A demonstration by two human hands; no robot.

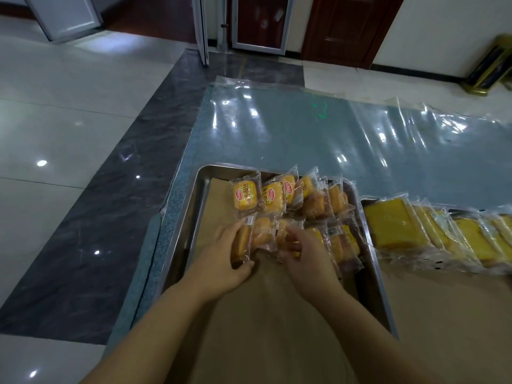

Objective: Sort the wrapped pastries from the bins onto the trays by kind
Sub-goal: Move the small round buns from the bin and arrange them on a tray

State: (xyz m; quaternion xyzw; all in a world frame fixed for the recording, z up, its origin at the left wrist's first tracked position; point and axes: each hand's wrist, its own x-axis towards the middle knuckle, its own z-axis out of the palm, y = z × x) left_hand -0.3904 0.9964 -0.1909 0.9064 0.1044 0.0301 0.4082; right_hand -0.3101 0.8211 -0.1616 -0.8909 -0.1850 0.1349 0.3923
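Left hand (221, 261) is gripping a wrapped bun (240, 242) at the left end of the front row on the paper-lined steel tray (186, 217). Right hand (307, 253) is pinching the neighbouring bun (282, 231). Flat yellow cake slices (393, 221) are lying just right of that tray.

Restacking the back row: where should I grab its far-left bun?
Come from above and the left, probably: the far-left back-row bun lies flat, label up, its left edge beside bare paper while neighbours crowd its right and near sides. Pinch that free left wrapper edge.
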